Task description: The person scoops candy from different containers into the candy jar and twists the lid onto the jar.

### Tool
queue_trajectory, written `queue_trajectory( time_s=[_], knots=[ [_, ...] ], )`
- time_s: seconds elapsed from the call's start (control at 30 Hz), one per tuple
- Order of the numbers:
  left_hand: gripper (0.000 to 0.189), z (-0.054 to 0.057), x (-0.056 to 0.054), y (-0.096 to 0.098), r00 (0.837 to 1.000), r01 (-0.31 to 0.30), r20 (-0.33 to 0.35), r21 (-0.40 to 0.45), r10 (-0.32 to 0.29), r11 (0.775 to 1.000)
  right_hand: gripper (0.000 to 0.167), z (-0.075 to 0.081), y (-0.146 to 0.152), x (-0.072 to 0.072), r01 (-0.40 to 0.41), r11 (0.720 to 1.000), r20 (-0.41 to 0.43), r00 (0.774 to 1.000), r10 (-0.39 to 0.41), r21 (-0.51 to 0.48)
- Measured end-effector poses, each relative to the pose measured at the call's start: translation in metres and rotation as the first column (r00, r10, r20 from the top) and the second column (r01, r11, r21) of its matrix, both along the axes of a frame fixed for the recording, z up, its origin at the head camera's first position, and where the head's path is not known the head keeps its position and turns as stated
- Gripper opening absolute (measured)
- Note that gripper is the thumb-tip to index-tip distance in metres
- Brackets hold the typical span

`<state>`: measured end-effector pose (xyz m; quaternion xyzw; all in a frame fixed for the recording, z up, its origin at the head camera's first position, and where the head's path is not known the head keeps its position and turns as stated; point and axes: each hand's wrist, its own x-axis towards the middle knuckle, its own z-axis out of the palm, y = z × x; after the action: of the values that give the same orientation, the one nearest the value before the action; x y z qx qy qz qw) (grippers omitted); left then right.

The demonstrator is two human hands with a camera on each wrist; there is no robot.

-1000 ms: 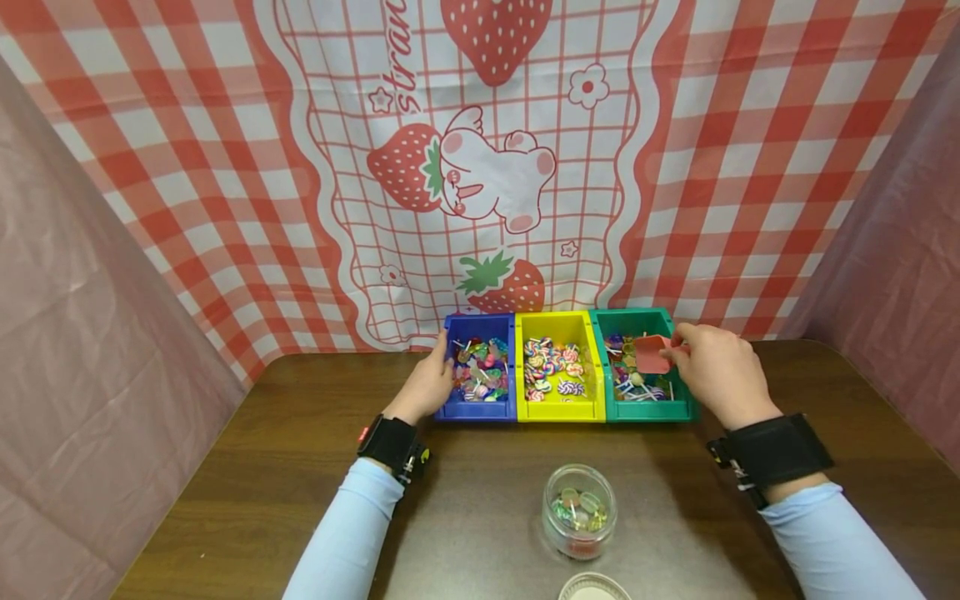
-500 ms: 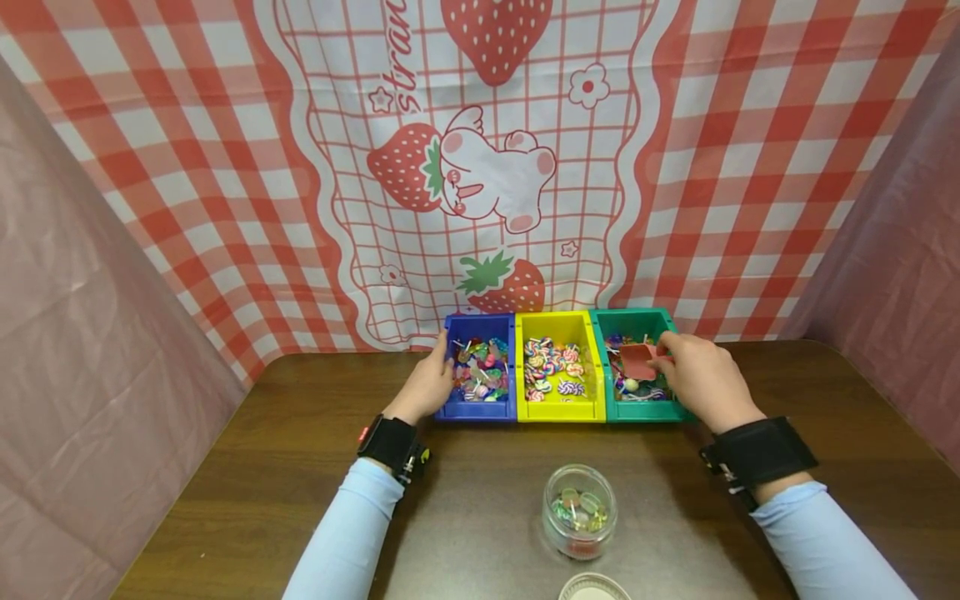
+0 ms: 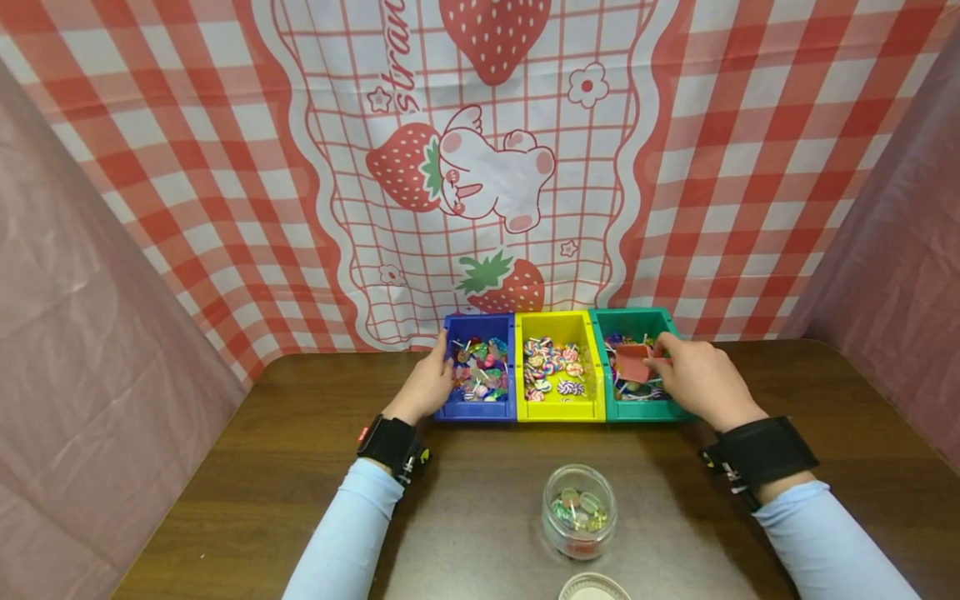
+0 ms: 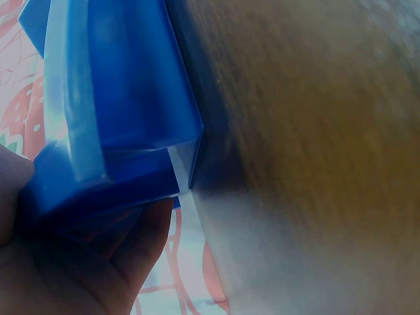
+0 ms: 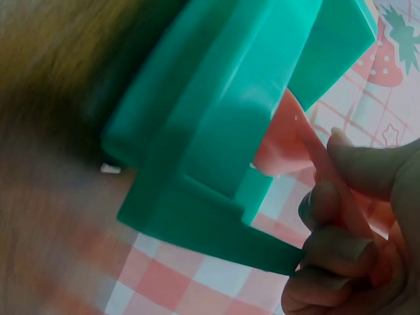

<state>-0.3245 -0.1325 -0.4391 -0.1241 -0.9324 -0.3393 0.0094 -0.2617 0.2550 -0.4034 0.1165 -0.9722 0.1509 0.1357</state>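
Note:
My right hand (image 3: 703, 377) grips the handle of a small pink scoop (image 3: 632, 364), its fingers curled round it in the right wrist view (image 5: 344, 207). The scoop's blade is inside the green bin (image 3: 652, 410), over small candy-shaped pieces, and hides some of them. At the far left of the bin row, my left hand (image 3: 426, 385) holds the outer side wall of the blue bin (image 3: 480, 410). In the left wrist view, the thumb and fingers lie on either side of that blue wall (image 4: 125, 79). Colourful lollipop and candy pieces (image 3: 480, 371) fill the blue bin's floor.
Between the two bins sits a yellow bin (image 3: 562, 411) with striped lollipop pieces. A glass jar (image 3: 579, 512) holding some candy pieces stands nearer on the wooden table (image 3: 300, 467). A round pale lid (image 3: 594, 588) shows at the bottom edge. A strawberry-print cloth (image 3: 495, 192) hangs behind.
My right hand has moved left with the scoop, from the green bin's right side further in over the pieces, and the blade has tilted. My left hand, the bins and jar stay put.

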Motion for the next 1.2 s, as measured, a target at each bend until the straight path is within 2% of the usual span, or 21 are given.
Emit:
queue_trajectory(
  time_s=[0.33,0.6,0.8,1.2],
  knots=[
    [0.06,0.0,0.001,0.001,1.0,-0.007,0.001,0.005,0.007,1.0,0.019,-0.007,-0.008,-0.005,-0.014,0.999,-0.032,0.999,0.015,0.051],
    [0.062,0.001,0.001,0.0,0.999,0.003,0.041,0.015,-0.004,1.0,0.02,-0.014,-0.015,-0.005,-0.003,1.0,-0.11,0.994,0.004,0.011],
    [0.061,0.003,0.001,0.0,1.0,0.005,0.027,-0.007,-0.005,1.0,0.017,-0.018,-0.017,-0.005,0.017,1.0,-0.146,0.989,-0.018,-0.008],
    [0.061,0.006,0.003,0.0,0.998,0.016,0.068,-0.005,-0.015,1.0,0.025,-0.027,-0.023,-0.004,0.011,0.998,-0.173,0.985,-0.001,0.057]
  ],
)
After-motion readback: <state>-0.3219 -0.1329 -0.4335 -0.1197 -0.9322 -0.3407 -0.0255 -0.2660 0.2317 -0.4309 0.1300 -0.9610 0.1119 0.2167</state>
